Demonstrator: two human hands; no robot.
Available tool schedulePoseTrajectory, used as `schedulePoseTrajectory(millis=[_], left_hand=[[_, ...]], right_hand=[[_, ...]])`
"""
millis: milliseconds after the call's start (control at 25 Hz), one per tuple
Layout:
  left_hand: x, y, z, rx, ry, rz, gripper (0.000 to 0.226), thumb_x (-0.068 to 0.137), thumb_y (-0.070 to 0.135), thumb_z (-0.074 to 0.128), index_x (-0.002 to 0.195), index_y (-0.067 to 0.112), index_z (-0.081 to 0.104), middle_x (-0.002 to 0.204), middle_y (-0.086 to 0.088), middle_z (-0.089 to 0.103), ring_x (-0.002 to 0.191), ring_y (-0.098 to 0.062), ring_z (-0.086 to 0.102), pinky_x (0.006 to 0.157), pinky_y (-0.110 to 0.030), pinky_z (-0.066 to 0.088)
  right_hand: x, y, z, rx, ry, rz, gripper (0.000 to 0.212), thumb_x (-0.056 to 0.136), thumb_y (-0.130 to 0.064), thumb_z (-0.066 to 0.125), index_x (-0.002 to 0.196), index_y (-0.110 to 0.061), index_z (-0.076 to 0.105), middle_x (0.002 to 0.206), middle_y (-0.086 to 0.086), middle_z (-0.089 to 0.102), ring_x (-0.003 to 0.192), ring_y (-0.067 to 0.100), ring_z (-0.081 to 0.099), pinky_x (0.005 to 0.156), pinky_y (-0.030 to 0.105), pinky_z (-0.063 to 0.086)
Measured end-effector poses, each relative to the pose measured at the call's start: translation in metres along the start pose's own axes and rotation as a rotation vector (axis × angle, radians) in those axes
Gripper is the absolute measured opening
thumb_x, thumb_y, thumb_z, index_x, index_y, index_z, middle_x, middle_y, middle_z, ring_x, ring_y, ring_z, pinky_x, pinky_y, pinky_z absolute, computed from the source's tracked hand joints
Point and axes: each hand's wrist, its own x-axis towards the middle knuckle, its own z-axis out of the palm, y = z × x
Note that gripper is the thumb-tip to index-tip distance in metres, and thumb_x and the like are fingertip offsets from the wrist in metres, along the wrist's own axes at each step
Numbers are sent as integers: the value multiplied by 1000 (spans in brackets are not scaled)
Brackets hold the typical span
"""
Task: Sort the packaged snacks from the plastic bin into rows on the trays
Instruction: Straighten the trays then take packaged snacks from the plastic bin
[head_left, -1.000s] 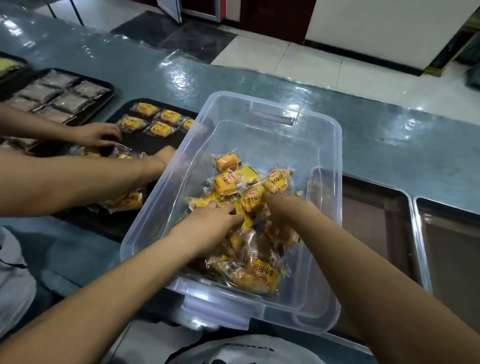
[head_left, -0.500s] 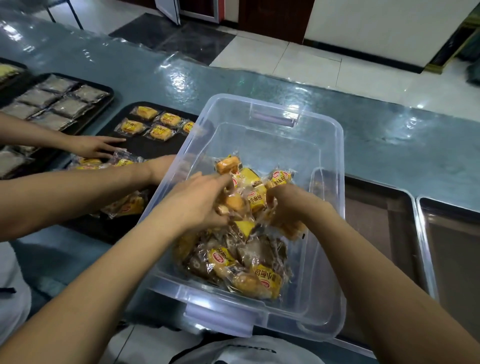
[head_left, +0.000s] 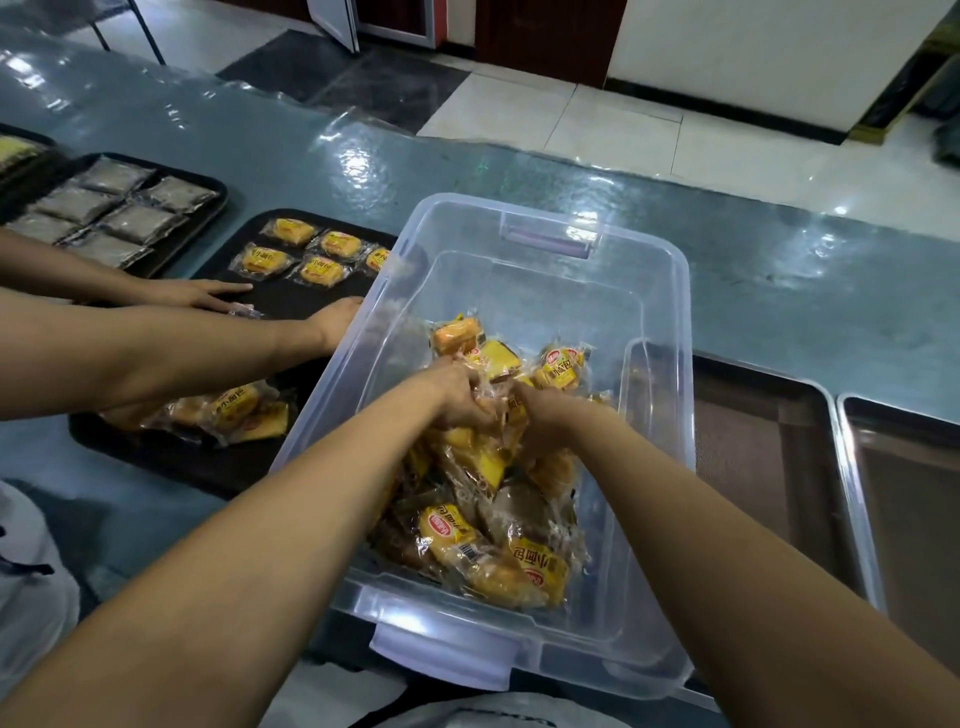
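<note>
Left hand (head_left: 458, 396) and right hand (head_left: 541, 417) seemingly grip snacks (head_left: 483, 462) inside bin (head_left: 540, 291).

Right hand (head_left: 540, 423) grip hidden among snacks (head_left: 524, 569)

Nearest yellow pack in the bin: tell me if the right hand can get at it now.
Probably yes. The yellow pack lies atop the pile, uncovered, in the lidless bin, and the right hand is inside, just beyond it, though busy gripping other packs.
</note>
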Motion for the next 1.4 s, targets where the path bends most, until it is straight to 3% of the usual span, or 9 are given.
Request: schedulePoseTrajectory(millis=[240,360,440,560,760,960,1160,1400], left_hand=[[-7,2,7,17,122,-2,67,73,50,82,130,24,59,146,-8,31,119,-32,54,100,-45,49],[-18,-3,7,21,208,59,46,72,45,84,107,23,64,140,-5,36,109,-29,57,93,-42,51],[-25,-8,5,21,273,98,46,71,47,84,104,22,65,134,-2,41,105,-26,57,88,-40,50],[-36,-14,1,-19,348,145,43,69,49,83,97,22,66,117,4,44,97,-22,57,79,-37,47],[-57,-16,-9,-114,473,204,43,71,45,82,100,19,65,106,3,43,95,-22,55,80,-38,47],[-74,-17,-23,-193,652,236,41,71,46,82,96,21,63,106,3,44,95,-21,53,79,-39,48],[-89,-6,-37,-213,771,292,36,72,38,80,93,21,57,106,5,42,95,-21,52,75,-38,44],[-107,16,-51,-228,848,396,38,75,36,78,102,22,56,107,8,36,96,-16,47,76,-34,43]], right_hand=[[2,1,7,46,78,18,90,69,-21,89,144,-21,38,134,12,54,115,34,57,94,48,56],[-1,-1,10,60,191,15,56,79,-15,80,127,-15,50,116,9,62,97,25,59,85,40,58],[-5,-1,9,82,240,45,37,86,-10,71,119,-13,54,108,8,62,91,24,58,80,37,57],[-12,1,3,114,268,75,25,88,-8,67,111,-11,59,99,7,60,88,23,60,74,36,57],[-31,6,-3,143,357,79,9,87,-9,66,95,-10,63,94,10,64,82,25,60,70,36,53],[-60,12,-13,251,562,78,17,78,-16,73,93,-14,65,91,12,67,86,32,62,68,32,46],[-89,19,-35,410,768,136,29,69,-26,82,90,-19,63,81,3,63,80,26,59,63,32,42],[-135,27,-58,576,1011,177,27,69,-27,79,90,-24,62,86,1,67,86,25,62,71,39,55]])
